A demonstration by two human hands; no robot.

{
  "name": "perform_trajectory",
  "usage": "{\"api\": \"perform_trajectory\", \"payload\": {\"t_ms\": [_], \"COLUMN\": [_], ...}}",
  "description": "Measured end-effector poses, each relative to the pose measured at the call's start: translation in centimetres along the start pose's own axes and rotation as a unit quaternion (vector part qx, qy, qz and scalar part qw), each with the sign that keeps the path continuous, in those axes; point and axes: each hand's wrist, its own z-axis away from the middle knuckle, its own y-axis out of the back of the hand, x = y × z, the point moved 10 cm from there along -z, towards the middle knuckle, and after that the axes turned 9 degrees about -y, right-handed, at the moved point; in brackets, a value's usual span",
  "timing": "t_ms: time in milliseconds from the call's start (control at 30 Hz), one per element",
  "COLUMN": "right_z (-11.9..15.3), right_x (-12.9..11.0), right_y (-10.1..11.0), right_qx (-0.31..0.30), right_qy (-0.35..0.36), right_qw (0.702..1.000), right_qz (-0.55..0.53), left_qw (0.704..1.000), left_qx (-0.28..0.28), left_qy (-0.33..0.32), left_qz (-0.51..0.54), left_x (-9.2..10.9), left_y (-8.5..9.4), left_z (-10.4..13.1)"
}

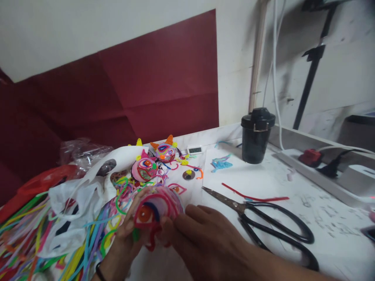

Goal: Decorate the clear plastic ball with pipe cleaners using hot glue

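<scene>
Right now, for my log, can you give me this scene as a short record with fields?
Left hand: holds a colorful eye-decorated piece
Right hand: fingers against the same piece; exact grip unclear
Behind the hands: similar pink-horned piece and orange-horned piece
Left side: loose colored strips, heaped
Right side: black-handled scissors, lying beside a red strip
Back right: black lidded cup, upright; white power strip

Dim, flat light. Soft shadows on wall (295,66) past table's (334,253) far right corner. Faint glare on clear plastic (84,154), far left. Right hand (205,230) blurry; wide-angle stretch toward frame edges.
</scene>
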Motion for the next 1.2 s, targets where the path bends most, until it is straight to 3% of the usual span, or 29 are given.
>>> {"api": "perform_trajectory", "payload": {"t_ms": [167,333,500,600,733,833,1200], "right_z": [0.0,0.4,1.9,3.1,4.3,4.5,4.3], "right_x": [1.7,4.7,8.4,9.9,11.0,11.3,12.1], "right_y": [-0.1,0.3,-1.9,-3.3,-4.8,-5.1,-3.8], "right_qx": [-0.017,-0.006,-0.077,-0.094,-0.11,-0.112,-0.098], "right_qy": [-0.066,-0.193,-0.357,-0.421,-0.46,-0.473,-0.471], "right_qw": [0.998,0.98,0.913,0.871,0.836,0.825,0.838], "right_qz": [-0.013,-0.051,-0.179,-0.235,-0.279,-0.287,-0.257], "left_qw": [0.999,0.999,0.997,0.996,0.995,0.996,0.993], "left_qx": [0.004,-0.029,-0.053,-0.063,-0.076,-0.076,-0.114], "left_qy": [-0.018,-0.046,-0.053,-0.056,-0.054,-0.036,-0.035], "left_qz": [0.03,0.005,-0.004,-0.008,-0.022,-0.01,-0.001], "left_x": [0.3,0.2,-0.2,-0.4,-0.8,-1.4,-0.9], "left_y": [-0.7,-1.3,-1.9,-2.2,-2.6,-2.5,-3.2], "left_z": [-0.1,-0.4,-0.4,-0.4,-0.4,-0.4,-0.3]}}
